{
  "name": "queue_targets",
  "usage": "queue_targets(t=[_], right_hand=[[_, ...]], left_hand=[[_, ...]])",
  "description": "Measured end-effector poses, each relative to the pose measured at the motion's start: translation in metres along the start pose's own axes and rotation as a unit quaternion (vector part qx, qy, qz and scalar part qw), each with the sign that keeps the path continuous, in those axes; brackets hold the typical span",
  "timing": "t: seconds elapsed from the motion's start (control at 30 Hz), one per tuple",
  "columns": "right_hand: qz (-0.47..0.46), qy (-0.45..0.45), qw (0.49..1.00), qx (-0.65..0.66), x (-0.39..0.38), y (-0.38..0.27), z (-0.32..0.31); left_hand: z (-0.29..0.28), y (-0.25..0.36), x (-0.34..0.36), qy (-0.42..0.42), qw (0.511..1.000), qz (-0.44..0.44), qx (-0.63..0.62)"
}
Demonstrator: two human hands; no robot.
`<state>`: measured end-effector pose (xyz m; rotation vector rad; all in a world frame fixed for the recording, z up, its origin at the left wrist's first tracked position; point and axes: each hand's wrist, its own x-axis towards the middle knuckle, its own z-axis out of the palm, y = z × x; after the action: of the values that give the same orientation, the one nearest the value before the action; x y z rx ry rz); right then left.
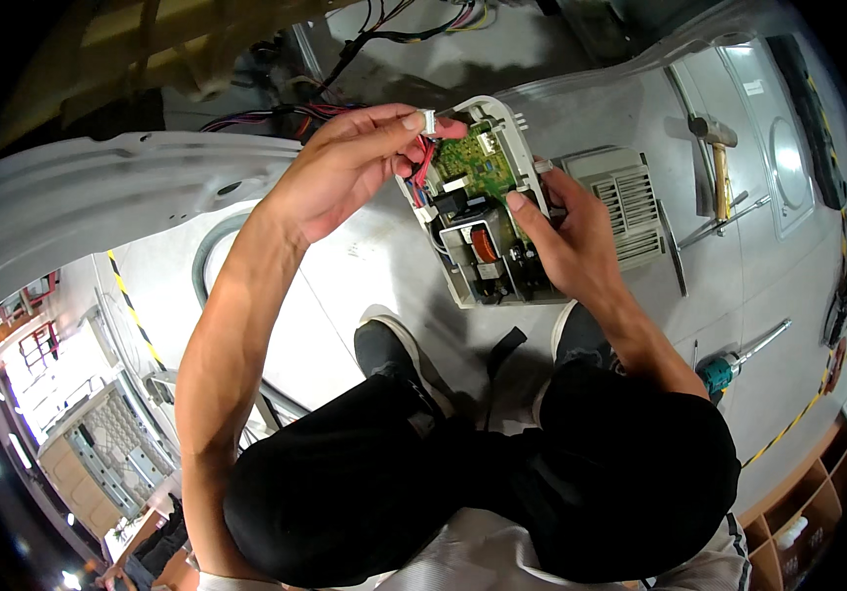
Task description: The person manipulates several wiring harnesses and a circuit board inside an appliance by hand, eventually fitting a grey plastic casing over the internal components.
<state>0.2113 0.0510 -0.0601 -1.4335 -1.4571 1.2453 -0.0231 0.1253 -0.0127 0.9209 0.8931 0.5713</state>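
An open light-grey housing (456, 292) holds a green circuit board (481, 158), black components and a copper coil (484, 246). At its upper left corner, my left hand (350, 163) pinches a small white connector (429, 121), with red and dark wires nearby. My right hand (581, 231) grips the housing's right side, thumb over the board's lower edge. A slatted grey cover (628, 212) lies on the floor to the right of the housing.
A grey metal panel (89, 187) crosses upper left, with cable bundles (246, 120) above. A hammer (714, 163), metal tools and a teal power tool (719, 372) lie on the right floor (739, 286). My feet stand below the housing. Wooden compartments (798, 532) are at lower right.
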Motion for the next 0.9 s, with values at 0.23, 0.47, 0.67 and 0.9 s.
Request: queue_targets(t=[0.23,0.47,0.67,0.9], right_hand=[[-0.009,0.014,1.0,-0.003,0.0,-0.004,-0.001],[-0.029,0.007,0.999,-0.031,0.0,-0.008,-0.003],[-0.013,-0.002,1.0,-0.021,0.0,-0.008,-0.004],[-0.048,0.012,0.999,-0.006,0.001,-0.001,0.001]], left_hand=[[-0.003,-0.004,-0.003,-0.025,0.997,0.025,-0.068],[-0.012,-0.007,-0.007,-0.093,0.993,0.043,-0.067],[-0.008,-0.002,-0.008,-0.079,0.995,0.039,-0.04],[0.008,-0.007,-0.007,0.041,0.976,0.111,0.184]])
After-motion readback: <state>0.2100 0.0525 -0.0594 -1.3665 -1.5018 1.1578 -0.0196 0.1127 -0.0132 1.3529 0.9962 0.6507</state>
